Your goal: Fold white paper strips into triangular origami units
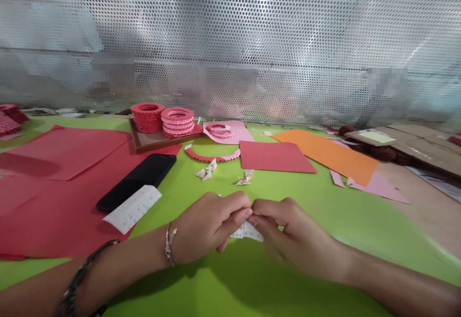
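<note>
My left hand (212, 223) and my right hand (297, 235) meet at the thumbs and forefingers over the green table (201, 283). Both pinch a small piece of printed white paper (248, 231), mostly hidden behind the fingers. Just beyond the hands lie several small folded paper pieces with pointed corners: one group (207, 170) to the left, another (246, 178) to the right. A curved red and pink strip with a zigzag edge (212, 157) rests behind them. Left of my left hand, a strip of printed white paper (133, 209) leans partly over a black phone (137, 182).
Red paper sheets (72, 156) cover the left side. A brown tray (144, 143) carries stacked red and pink rings (178, 122). A red card (276, 156), an orange sheet (331, 156) and pink scraps lie to the right, near cardboard (425, 146). A perforated metal panel (230, 33) stands behind.
</note>
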Available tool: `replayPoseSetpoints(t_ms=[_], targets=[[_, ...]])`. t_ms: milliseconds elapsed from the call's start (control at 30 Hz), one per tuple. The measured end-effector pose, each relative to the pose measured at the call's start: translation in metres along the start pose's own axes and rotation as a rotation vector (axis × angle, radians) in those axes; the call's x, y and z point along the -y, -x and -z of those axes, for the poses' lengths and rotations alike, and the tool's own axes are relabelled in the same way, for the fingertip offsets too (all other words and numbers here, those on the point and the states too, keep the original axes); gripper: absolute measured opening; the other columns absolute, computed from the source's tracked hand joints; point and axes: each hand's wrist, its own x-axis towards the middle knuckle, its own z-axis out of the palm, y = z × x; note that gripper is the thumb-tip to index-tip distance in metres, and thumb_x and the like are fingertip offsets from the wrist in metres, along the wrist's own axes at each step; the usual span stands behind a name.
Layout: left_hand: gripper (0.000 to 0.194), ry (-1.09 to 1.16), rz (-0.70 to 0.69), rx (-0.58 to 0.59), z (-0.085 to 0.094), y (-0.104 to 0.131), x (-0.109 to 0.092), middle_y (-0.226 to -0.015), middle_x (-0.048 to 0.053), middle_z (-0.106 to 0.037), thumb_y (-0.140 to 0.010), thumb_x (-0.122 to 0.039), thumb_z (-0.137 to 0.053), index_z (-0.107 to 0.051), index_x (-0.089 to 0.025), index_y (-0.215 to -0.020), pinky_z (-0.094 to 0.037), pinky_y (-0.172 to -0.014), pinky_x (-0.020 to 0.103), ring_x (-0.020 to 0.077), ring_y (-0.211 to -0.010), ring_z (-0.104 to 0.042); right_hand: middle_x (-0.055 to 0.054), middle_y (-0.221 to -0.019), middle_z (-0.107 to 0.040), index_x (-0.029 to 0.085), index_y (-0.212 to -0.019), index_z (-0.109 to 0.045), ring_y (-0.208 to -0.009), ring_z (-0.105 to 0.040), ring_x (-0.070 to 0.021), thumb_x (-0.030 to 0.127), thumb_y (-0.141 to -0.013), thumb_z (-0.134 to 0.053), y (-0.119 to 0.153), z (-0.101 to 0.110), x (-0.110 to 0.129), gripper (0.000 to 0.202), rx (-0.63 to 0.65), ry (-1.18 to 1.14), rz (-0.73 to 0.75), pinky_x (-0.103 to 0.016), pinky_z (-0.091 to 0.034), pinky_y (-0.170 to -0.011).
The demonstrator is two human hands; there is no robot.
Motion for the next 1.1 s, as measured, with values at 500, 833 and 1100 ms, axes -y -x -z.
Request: replayPoseSetpoints(t_ms=[500,833,1100], targets=[[0.028,0.571,0.329,0.016,-0.002,-0.005,0.001,-0.039,-0.007,-0.046,-0.084,-0.040,-0.035,-0.047,-0.015,-0.085,-0.032,-0.029,0.011,0.0049,-0.028,-0.040,-0.003,-0.072,-0.061,0.019,-0.081,-0.055,-0.064,-0.055,-0.0129,0.018,-0.084,-0.043,0.001,0.011,-0.002,0.012,-0.251,0.345,0.363,-0.023,-0.043,-0.057],[0.025,0.169,0.168,-0.059,-0.006,-0.003,0.008,-0.058,-0.001,-0.059,-0.082,-0.033,-0.042,-0.053,-0.015,-0.069,-0.042,-0.043,0.015,0.0080,-0.046,-0.054,0.002,-0.060,-0.056,0.016,-0.071,-0.051,-0.055,-0.055,-0.0075,0.026,-0.081,-0.049,-0.007,0.001,0.000,0.015,-0.159,-0.463,-0.160,-0.019,-0.046,-0.053],[0.028,0.213,0.163,-0.128,-0.002,-0.004,0.003,-0.055,-0.003,-0.060,-0.084,-0.027,-0.039,-0.054,-0.015,-0.065,-0.042,-0.042,0.012,0.0054,-0.040,-0.053,-0.002,-0.064,-0.061,0.011,-0.069,-0.061,-0.057,-0.055,-0.0061,0.030,-0.083,-0.048,-0.010,0.007,-0.008,0.027,-0.164,-0.825,-0.168,-0.018,-0.045,-0.056]])
